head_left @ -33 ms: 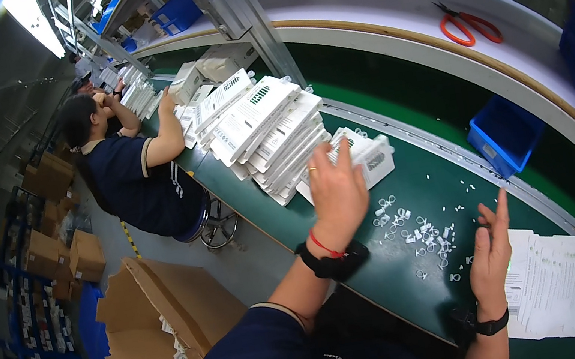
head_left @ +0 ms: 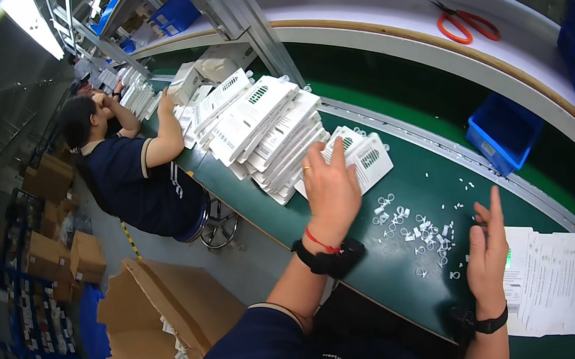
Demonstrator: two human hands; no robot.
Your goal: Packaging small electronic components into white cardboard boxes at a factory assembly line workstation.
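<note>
White packs lie on the green surface under the left hand, fingers spread flat, gripping nothing. Nothing has visibly shifted. Right hand hovers open beside small clips, holding nothing.

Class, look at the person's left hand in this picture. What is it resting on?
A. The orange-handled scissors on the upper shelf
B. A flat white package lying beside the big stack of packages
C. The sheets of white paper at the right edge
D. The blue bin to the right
B: the left hand lies palm down on a flat white package on the green table, next to the stack of white packages.
</note>
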